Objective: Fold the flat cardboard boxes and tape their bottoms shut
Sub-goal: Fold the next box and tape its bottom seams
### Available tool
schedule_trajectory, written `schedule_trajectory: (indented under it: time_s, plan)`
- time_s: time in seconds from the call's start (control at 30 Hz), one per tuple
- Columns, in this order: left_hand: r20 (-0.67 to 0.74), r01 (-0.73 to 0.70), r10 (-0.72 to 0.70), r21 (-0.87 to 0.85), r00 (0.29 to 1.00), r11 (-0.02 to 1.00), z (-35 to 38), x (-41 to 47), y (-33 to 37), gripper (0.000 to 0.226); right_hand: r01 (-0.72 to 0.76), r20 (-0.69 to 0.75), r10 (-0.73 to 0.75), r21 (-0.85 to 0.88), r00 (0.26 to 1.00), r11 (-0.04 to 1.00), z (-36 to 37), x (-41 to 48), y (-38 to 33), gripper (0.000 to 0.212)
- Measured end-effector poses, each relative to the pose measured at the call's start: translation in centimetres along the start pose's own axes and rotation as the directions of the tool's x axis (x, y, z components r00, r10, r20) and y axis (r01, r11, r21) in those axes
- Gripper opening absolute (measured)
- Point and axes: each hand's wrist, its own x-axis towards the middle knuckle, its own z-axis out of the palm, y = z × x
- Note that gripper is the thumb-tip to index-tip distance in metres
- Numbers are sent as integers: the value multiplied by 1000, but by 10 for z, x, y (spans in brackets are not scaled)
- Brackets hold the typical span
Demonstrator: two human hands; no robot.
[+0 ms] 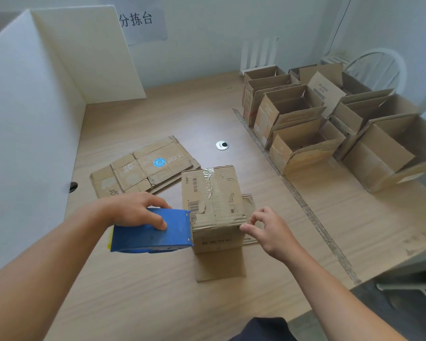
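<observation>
While the person's left hand [135,210] grips a blue tape dispenser [153,232], fingers curled over its top, the tool lies crosswise with its cutter end pointing right and touching the near left edge of a cardboard box [214,193]. The box stands bottom-up in the middle of the wooden table [158,291], its long axis running away from the person. Clear tape lies along its upturned seam, and its lower flaps are splayed on the tabletop. The right hand [268,232] sits at the box's near right corner, thumb tip touching it and forefinger curled towards the thumb; whether it pinches anything cannot be told. Flattened cartons [145,168] lie behind on the left, and open boxes [305,134] crowd the table's far right.
</observation>
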Motion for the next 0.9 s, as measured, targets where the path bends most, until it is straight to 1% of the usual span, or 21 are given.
schedule_trajectory:
  time_s: [0.03,0.1,0.17,0.2,0.27,0.3,0.33,0.43,0.47,0.5,0.6,0.63,0.77,0.9]
  plan:
    - [3,5,-5,-1,1000,1000,0,0,0,37,37,-8,-37,-40,999,999,0,3,4,24]
    - [5,7,-7,-5,1000,1000,0,-1,1,37,114,-65,-130,-209,989,971,-1,7,11,22]
    - [2,3,-3,-8,1000,1000,0,0,3,39,221,-110,-284,-393,952,893,-1,9,13,35]
    - [3,2,-2,-14,1000,1000,0,0,3,39,299,-94,-380,-458,920,838,0,10,12,47]
    - [-3,-1,1,-30,1000,1000,1,0,1,43,440,10,-521,-548,854,711,3,13,6,73]
    - [-7,-6,6,-35,1000,999,2,0,1,44,486,74,-545,-566,835,666,5,16,2,81]
    - [-12,-13,12,-38,1000,999,3,0,0,44,517,138,-545,-568,827,640,7,20,-4,82]
    - [-33,-23,22,-52,999,998,6,-1,-5,37,603,322,-517,-537,793,591,17,32,-18,66]
    - [-41,-27,24,-54,999,998,7,-2,-6,39,611,352,-505,-545,788,575,22,35,-21,65]
    - [-52,-28,24,-61,998,998,9,-2,-9,42,609,352,-504,-563,789,559,27,38,-22,65]
    - [-95,-67,59,-82,994,994,16,-2,-14,45,555,278,-507,-621,816,553,35,41,-18,61]
    - [-110,-82,72,-90,991,993,18,-3,-15,44,547,252,-522,-632,815,549,36,41,-15,60]
    - [-173,-134,107,-153,979,979,26,-11,-28,45,554,180,-602,-649,778,521,37,44,-9,57]
    - [-171,-104,70,-201,983,974,31,-25,-51,44,555,117,-655,-653,746,515,42,45,-9,54]
